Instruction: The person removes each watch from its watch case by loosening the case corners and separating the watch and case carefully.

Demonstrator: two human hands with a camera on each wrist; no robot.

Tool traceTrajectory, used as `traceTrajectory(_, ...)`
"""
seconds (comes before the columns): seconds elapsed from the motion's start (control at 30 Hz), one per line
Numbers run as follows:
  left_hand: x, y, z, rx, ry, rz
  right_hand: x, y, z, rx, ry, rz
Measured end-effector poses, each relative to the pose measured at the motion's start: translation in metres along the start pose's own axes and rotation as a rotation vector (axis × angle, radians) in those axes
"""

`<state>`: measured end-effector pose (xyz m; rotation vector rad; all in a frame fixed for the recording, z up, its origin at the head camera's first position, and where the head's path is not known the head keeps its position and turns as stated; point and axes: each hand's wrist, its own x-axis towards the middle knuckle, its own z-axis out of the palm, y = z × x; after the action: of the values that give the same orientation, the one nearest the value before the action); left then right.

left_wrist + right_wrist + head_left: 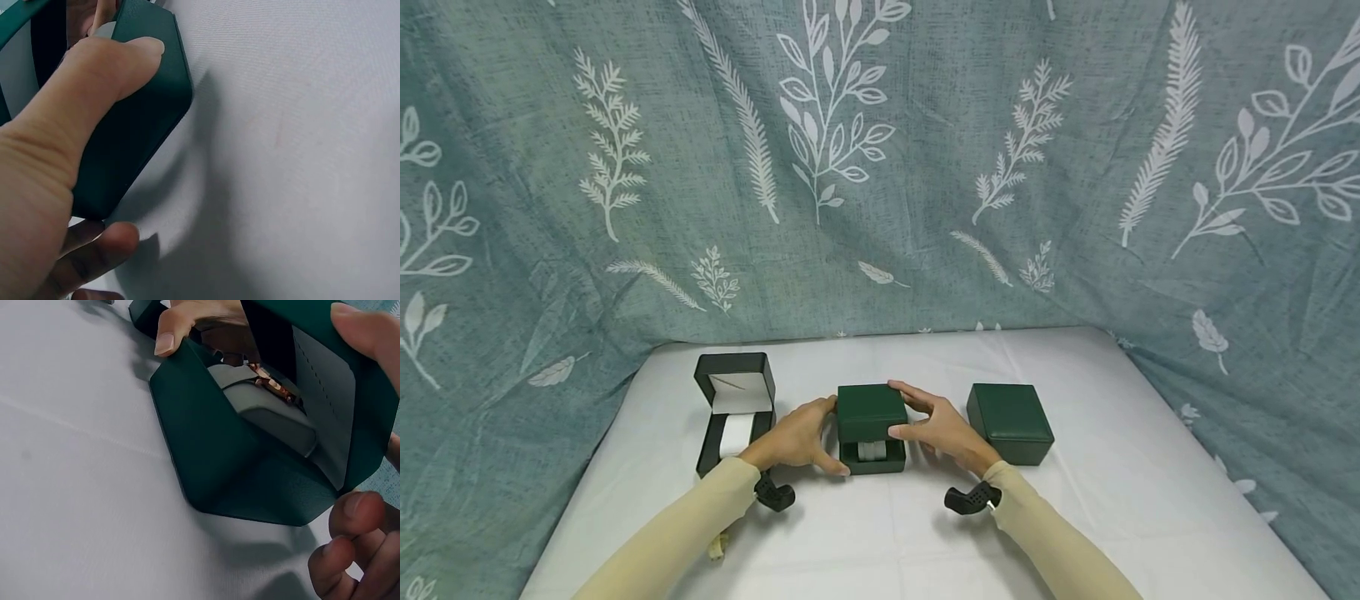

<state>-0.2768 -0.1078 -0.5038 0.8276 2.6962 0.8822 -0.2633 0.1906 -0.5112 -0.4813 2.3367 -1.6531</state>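
At the middle of the table stands a green hinged box, its lid point(872, 410) partly raised over the base point(872, 467). Inside lies a pale grey cushion point(275, 419) with a rose-gold metal piece point(275, 386) around it, perhaps a watch or bracelet. My left hand point(801, 433) grips the base from the left side, its thumb pressing the front wall. From the right, my right hand point(946, 429) holds the lid, thumb at the front edge and index finger toward the back. Part of the box interior is hidden by the lid.
An open black box point(733, 364) with a white cushion point(737, 433) stands on the left, partly behind my left hand. A closed green box point(1011, 412) sits to the right. A small beige item point(718, 547) shows below my left sleeve. A patterned curtain point(880, 283) hangs behind.
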Motion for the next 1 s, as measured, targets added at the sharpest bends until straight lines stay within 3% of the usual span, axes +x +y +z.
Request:
traceTrajectory(0.8, 0.005, -0.011, -0.002, -0.050, -0.005, 0.086, 0.012, -0.011, 0.002, 0.153, 0.036, 0.092)
traceTrajectory(1.0, 0.003, -0.009, 0.000, -0.053, -0.001, 0.087, 0.013, -0.013, 0.001, 0.128, 0.052, 0.118)
